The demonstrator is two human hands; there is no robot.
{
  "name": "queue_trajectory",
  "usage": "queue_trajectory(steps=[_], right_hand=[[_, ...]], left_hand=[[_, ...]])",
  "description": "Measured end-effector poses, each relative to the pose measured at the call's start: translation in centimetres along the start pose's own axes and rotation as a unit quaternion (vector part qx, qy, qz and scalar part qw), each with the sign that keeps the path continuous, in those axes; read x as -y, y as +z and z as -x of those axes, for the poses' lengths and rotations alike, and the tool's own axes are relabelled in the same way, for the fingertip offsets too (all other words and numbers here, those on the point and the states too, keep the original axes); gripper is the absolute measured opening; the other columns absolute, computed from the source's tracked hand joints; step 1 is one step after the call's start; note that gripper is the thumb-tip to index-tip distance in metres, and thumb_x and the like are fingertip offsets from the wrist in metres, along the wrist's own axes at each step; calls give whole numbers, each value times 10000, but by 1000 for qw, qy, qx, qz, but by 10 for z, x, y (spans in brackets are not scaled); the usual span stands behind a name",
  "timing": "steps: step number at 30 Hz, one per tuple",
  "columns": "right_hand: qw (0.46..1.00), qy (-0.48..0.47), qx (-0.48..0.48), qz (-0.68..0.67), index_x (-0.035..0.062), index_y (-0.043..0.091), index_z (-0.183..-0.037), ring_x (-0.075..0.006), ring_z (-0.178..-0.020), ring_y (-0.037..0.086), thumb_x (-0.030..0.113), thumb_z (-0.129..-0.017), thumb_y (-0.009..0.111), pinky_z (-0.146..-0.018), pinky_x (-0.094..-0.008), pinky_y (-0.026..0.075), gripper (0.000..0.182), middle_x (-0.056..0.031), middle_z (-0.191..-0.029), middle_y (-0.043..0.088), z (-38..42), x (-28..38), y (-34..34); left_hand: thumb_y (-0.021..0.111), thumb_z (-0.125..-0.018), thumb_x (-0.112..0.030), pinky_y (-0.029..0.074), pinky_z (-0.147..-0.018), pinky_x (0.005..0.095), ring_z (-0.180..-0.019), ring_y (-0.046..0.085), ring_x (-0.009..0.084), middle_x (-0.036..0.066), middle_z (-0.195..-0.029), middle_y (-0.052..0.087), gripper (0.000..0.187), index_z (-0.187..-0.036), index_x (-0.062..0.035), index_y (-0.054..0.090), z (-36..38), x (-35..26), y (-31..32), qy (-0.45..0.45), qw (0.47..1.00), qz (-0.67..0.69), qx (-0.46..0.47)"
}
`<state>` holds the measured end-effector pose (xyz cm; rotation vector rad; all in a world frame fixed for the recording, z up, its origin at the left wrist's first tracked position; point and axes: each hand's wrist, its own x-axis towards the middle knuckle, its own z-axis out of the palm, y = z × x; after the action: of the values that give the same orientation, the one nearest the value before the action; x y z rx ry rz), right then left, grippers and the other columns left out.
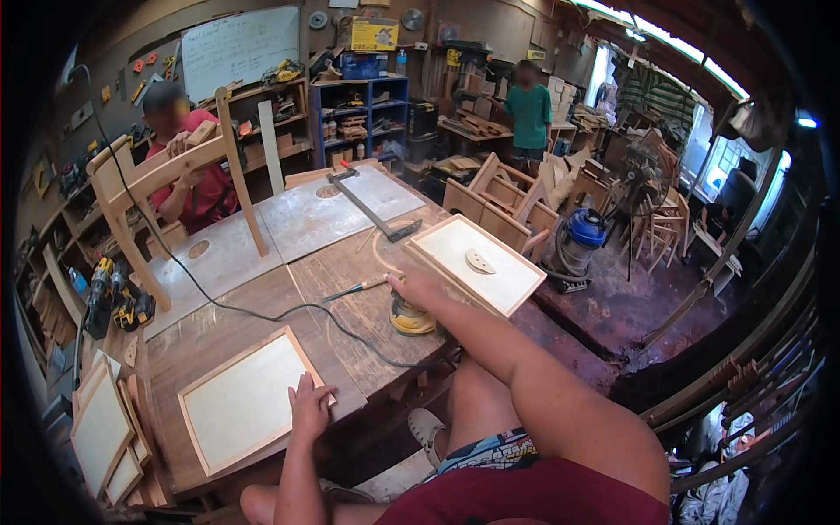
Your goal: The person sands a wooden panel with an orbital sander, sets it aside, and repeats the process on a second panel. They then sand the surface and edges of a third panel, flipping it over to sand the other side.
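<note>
My left hand (309, 407) lies on the near right corner of a framed wooden panel (236, 407), fingers spread over its light wood edge. My right hand (417, 290) is closed over the top of a yellow sander (411, 320), which sits on the workbench near its edge. Its fingers are partly hidden from this angle. Just left of those fingers is a chisel (363, 285) with a wooden handle, its blade pointing left. A second framed panel (455, 249) rests beyond my right hand, with a half-round sanding pad (479, 262) on it.
A black cord (254, 313) crosses the workbench (328, 350). A long bar clamp (372, 210) lies farther back. Across the bench, a person in red (210, 175) handles a wooden chair frame (166, 166). More panels (101, 429) lean at left; cordless drills (109, 293) stand nearby. Another person (530, 114) stands behind.
</note>
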<state>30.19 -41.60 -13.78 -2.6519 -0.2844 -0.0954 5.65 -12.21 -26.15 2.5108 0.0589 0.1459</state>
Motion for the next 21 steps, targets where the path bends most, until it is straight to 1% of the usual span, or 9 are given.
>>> queue_trajectory(steps=[4, 10, 12, 13, 15, 16, 17, 19, 21], right_hand=[[1000, -1, -5, 0, 111, 635, -1334, -374, -1211, 639, 589, -986, 536, -1034, -510, 476, 599, -201, -1275, 688, 0, 2, -1], [1000, 7, -4, 5, 112, 627, -1352, -360, -1243, 622, 585, -993, 531, -1041, -506, 472, 601, -195, -1327, 665, 0, -1, 7], [1000, 0, 5, 8, 113, 621, -1366, -358, -1254, 617, 586, -995, 528, -1044, -505, 471, 608, -195, -1343, 658, -1, 2, 4], [1000, 6, -8, 12, 129, 626, -1380, -364, -1242, 626, 589, -984, 545, -1031, -497, 484, 612, -184, -1334, 667, 2, 4, 4], [1000, 8, -22, 15, 146, 630, -1394, -369, -1230, 635, 592, -973, 563, -1018, -490, 498, 617, -173, -1326, 676, -1, 7, 2], [999, 18, -12, 27, 146, 634, -1392, -369, -1227, 639, 602, -974, 555, -1018, -491, 500, 623, -173, -1317, 681, 3, 11, -3], [999, 30, -2, 40, 146, 638, -1389, -369, -1224, 642, 612, -975, 546, -1017, -492, 502, 630, -173, -1308, 686, 6, 15, -7], [998, 42, 15, 45, 123, 631, -1377, -373, -1218, 642, 596, -984, 536, -1033, -494, 486, 623, -183, -1287, 692, 16, 24, -15], [997, 50, 27, 55, 100, 624, -1365, -376, -1212, 643, 581, -993, 525, -1048, -496, 471, 616, -193, -1267, 698, 13, 22, -16]], left_hand=[[610, -988, -149, 143, -1250, 595, -1520, 324, 416, 285, -1599, 383, 292, -1225, -238, 757, 0, 2, -4, 2, 1000, 4, 1], [647, -967, -211, 159, -1249, 587, -1522, 327, 407, 275, -1598, 391, 341, -1300, -202, 721, 1, -3, -9, 5, 1000, -7, 12], [687, -937, -275, 179, -1254, 562, -1518, 329, 414, 287, -1598, 385, 445, -1365, -156, 671, -1, -9, -8, -15, 1000, -8, -3], [687, -937, -275, 179, -1254, 562, -1518, 329, 414, 287, -1598, 385, 445, -1365, -156, 671, -2, -11, -6, -17, 1000, -7, -12], [713, -914, -317, 200, -1256, 533, -1510, 332, 421, 291, -1586, 396, 559, -1432, -135, 606, -3, -13, -3, -37, 998, -44, -40], [728, -898, -341, 212, -1256, 514, -1508, 330, 427, 294, -1579, 400, 622, -1458, -119, 571, -4, -19, -6, -53, 996, -59, -35], [728, -898, -341, 212, -1256, 514, -1508, 330, 427, 294, -1579, 400, 622, -1458, -119, 571, -5, -17, -3, -53, 996, -60, -35], [716, -910, -337, 216, -1249, 538, -1505, 333, 427, 269, -1582, 406, 612, -1468, -141, 561, -2, -14, 4, -37, 993, -73, -80], [707, -918, -333, 210, -1247, 550, -1506, 333, 427, 257, -1584, 409, 586, -1459, -153, 573, -1, -11, 2, -25, 995, -76, -53]])
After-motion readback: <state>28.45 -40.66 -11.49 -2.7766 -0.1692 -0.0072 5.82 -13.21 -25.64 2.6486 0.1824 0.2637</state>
